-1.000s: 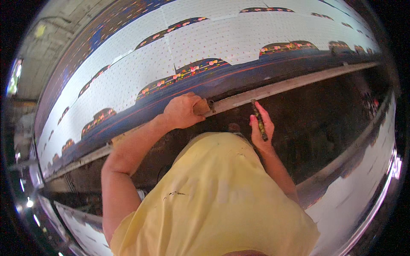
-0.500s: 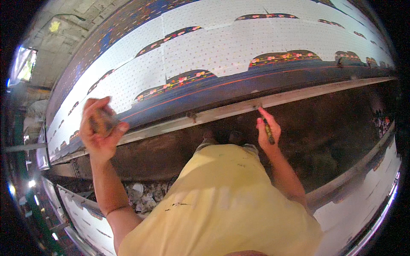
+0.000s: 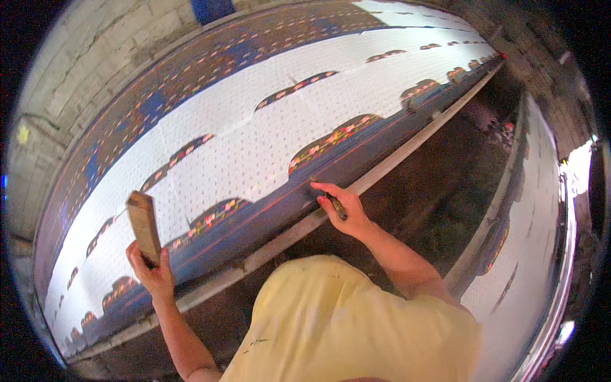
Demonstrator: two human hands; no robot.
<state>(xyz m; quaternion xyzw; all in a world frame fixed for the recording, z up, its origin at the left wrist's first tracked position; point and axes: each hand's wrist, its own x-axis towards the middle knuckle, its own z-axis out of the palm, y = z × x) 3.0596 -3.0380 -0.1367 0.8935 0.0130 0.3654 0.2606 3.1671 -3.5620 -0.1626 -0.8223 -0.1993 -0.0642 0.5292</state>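
My left hand point(image 3: 151, 272) is closed round the lower end of a wooden block point(image 3: 144, 224), long and brownish, held up over the near part of the long table. My right hand point(image 3: 345, 211) grips a slim dark tool point(image 3: 340, 207) with yellowish bands; its kind is not clear. The tool's tip sits by the dark blue near strip point(image 3: 280, 197) of the table; I cannot tell whether it touches. Beyond both hands spreads white cloth point(image 3: 229, 153) with small dots, and dark dome-shaped patches point(image 3: 331, 141) with bright flowers line its near edge.
A pale rail point(image 3: 267, 245) runs along the table's near edge. Behind the table stands a block wall point(image 3: 108, 57). To my right is another long table with white cloth point(image 3: 531, 254). Dark floor point(image 3: 407, 178) lies between the tables.
The view has turned, and the table now slants more steeply. The block in my left hand, blurred before, now stands upright and plain. My right hand has shifted left, over the table's near edge.
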